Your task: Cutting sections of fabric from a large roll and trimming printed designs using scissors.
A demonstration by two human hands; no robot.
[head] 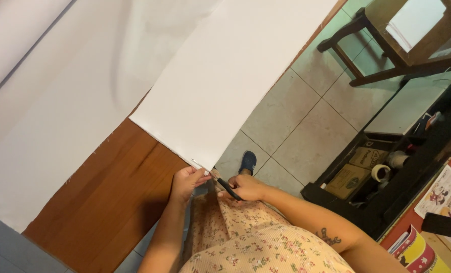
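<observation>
White fabric panel: lies flat across the wooden table, its near corner hanging just past the table's edge. A second, larger white cloth lies on the table beside the panel, on its far side from the tiled floor.

Left hand: at the panel's near corner, fingers closed and pinching the cloth edge.

Right hand: just beside the panel's corner, off the table's edge, fingers wrapped tight around a slim black-handled tool; its tip points at the pinched corner. What kind of tool it is cannot be told.

Blue shoe: on the tiled floor, directly below the panel's corner.

Dark low shelf: well apart from the panel, across the floor, holding cardboard boxes and a roll of tape.

Wooden stool: beyond the shelf, farther from the panel, with a white sheet lying on top.
</observation>
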